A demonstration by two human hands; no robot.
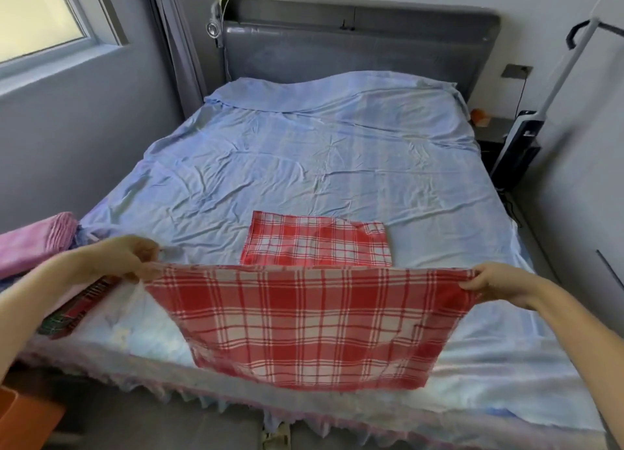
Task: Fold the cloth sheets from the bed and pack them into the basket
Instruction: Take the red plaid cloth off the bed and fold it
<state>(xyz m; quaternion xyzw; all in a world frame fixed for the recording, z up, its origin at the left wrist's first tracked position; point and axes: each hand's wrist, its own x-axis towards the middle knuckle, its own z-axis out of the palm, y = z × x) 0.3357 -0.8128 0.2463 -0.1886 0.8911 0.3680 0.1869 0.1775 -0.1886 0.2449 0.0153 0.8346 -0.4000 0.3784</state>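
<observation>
A person's left hand [116, 258] pinches the upper left corner of a red-and-white plaid cloth [304, 328], fingers curled tight on the fabric, while the right hand [496, 282] grips the opposite upper corner the same way. Between them the top edge is drawn taut and level, and the cloth hangs down over the foot of the bed [320, 152], its lower hem draping past the mattress edge. Both bare forearms reach in from the near corners of the view.

Just beyond the held cloth, a second plaid cloth [317, 243] of the same red-and-white pattern lies flat on the light blue bedsheet [304, 145], a folded rectangle with one far corner turned over. The blue sheet is wrinkled and covers the whole mattress up to a dark grey padded headboard [354, 44].

At the left edge of the bed, near the left wrist, sits a stack of fabric: a pink towel [37, 240] on top and a darker plaid piece with green and red stripes [77, 307] under the forearm. An orange container [23, 419], only partly in view, stands on the floor at the lower left corner.

A window [44, 13] lights the left wall. On the right, an upright vacuum cleaner [520, 138] leans by a dark nightstand [493, 128] holding a small orange object [479, 115].
</observation>
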